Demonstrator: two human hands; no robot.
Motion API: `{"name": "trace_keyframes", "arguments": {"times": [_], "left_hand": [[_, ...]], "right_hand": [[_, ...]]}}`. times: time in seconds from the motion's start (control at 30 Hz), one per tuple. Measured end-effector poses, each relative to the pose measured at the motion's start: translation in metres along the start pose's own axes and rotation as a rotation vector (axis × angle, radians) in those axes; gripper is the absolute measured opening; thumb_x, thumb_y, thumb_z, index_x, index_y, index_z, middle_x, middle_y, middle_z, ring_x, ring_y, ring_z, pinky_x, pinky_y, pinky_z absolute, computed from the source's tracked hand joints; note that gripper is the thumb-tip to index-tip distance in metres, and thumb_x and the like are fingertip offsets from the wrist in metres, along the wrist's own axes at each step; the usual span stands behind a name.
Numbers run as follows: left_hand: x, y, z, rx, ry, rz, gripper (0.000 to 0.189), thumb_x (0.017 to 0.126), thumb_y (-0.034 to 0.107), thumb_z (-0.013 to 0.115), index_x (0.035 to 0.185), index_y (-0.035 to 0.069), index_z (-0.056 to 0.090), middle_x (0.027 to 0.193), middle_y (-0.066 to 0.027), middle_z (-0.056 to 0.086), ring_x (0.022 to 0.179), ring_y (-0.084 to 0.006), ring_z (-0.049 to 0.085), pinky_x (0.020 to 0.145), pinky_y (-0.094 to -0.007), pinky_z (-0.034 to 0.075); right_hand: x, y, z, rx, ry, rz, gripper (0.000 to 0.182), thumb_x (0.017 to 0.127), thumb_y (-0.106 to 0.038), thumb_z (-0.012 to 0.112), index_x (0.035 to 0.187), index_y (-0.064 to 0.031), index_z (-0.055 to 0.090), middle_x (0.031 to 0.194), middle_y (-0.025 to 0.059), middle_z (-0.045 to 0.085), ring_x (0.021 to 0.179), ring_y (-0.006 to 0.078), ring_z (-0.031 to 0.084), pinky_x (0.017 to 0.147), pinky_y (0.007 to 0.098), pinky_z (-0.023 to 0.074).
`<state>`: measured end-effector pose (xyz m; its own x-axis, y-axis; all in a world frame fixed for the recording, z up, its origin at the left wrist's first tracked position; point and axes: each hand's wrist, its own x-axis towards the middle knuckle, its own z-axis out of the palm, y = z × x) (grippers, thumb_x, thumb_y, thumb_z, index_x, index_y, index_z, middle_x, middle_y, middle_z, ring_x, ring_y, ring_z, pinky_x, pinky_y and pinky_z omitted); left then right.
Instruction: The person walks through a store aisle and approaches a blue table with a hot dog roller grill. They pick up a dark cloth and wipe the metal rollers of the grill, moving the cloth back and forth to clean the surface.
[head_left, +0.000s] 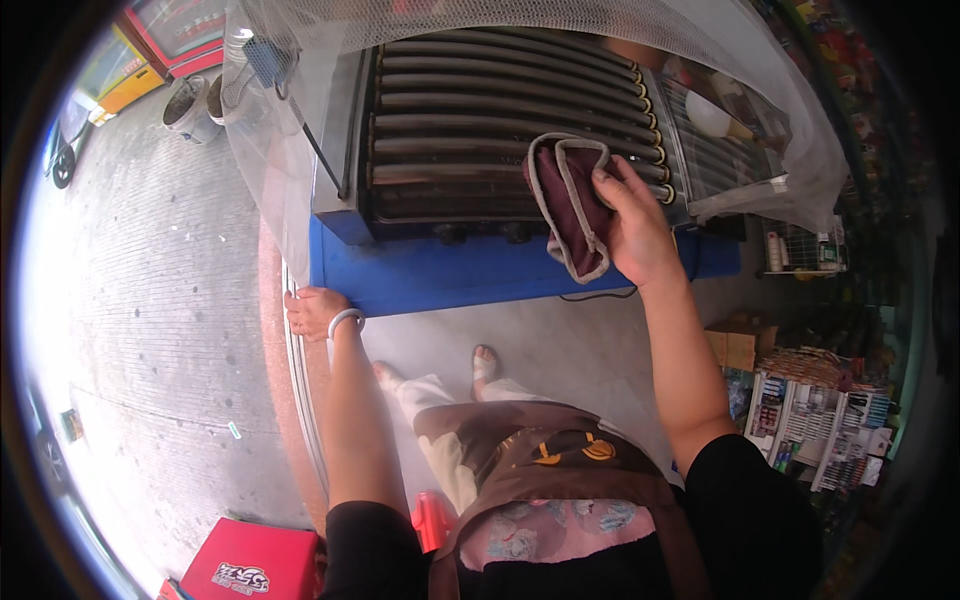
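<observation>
A folded maroon cloth (581, 199) with grey edging is pinched in my right hand (637, 217), held above the front right of a roller grill (495, 135). The grill's long metal rollers run side to side, with yellowish rings at their right ends. It stands on a blue-covered table (435, 270). My left hand (319, 313), with a pale band on the wrist, rests at the table's front left corner; its fingertips are partly out of sight around the edge. White mesh netting (262, 165) drapes over the back and sides of the grill.
A dark thin rod (319, 154) leans at the grill's left side. Right of the grill is a glass-sided case (720, 127). Shelves of small goods (814, 427) stand at lower right, a red box (247, 559) at lower left. Buckets (187, 109) sit on the pavement.
</observation>
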<state>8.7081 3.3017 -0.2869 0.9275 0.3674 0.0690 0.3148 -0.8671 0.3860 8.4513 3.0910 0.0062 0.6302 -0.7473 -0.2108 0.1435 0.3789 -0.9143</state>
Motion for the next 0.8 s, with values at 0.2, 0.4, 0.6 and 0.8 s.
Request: {"name": "trace_keyframes", "arguments": {"times": [0.2, 0.4, 0.6, 0.8], "left_hand": [[-0.002, 0.001, -0.001, 0.017, 0.004, -0.014, 0.035, 0.092, 0.031, 0.041, 0.118, 0.016, 0.058, 0.113, -0.0080, 0.061, 0.107, -0.0311, 0.053, 0.083, -0.0491, 0.046], [-0.003, 0.003, -0.008, -0.036, -0.054, -0.036, 0.036, 0.092, 0.032, 0.040, 0.120, 0.016, 0.056, 0.119, -0.0104, 0.058, 0.112, -0.0334, 0.050, 0.086, -0.0523, 0.043], [-0.002, 0.001, -0.005, -0.054, -0.035, -0.023, 0.036, 0.092, 0.031, 0.040, 0.120, 0.015, 0.056, 0.117, -0.0106, 0.059, 0.111, -0.0331, 0.051, 0.086, -0.0511, 0.044], [-0.001, 0.003, -0.005, -0.047, -0.035, -0.047, 0.036, 0.093, 0.032, 0.040, 0.120, 0.015, 0.056, 0.118, -0.0093, 0.058, 0.111, -0.0324, 0.050, 0.087, -0.0518, 0.044]], "right_hand": [[0.014, -0.029, -0.024, -0.111, 0.036, -0.098, 0.027, 0.096, -0.017, 0.054, 0.121, -0.0056, 0.055, 0.109, 0.0006, 0.060, 0.102, 0.0140, 0.057, 0.087, 0.0321, 0.0457], [0.054, -0.031, -0.033, -0.917, 0.281, -0.508, 0.022, 0.095, -0.015, 0.057, 0.109, 0.0021, 0.059, 0.097, 0.0002, 0.060, 0.094, 0.0099, 0.054, 0.086, 0.0233, 0.0419], [0.069, -0.021, -0.031, -1.588, 0.524, -1.009, 0.016, 0.085, -0.007, 0.062, 0.101, -0.0058, 0.064, 0.096, 0.0109, 0.063, 0.095, 0.0296, 0.057, 0.083, 0.0364, 0.0453], [0.064, -0.010, -0.031, -1.562, 0.506, -1.170, 0.017, 0.083, -0.004, 0.064, 0.099, -0.0048, 0.063, 0.098, 0.0105, 0.062, 0.093, 0.0319, 0.057, 0.081, 0.0393, 0.0455]]}}
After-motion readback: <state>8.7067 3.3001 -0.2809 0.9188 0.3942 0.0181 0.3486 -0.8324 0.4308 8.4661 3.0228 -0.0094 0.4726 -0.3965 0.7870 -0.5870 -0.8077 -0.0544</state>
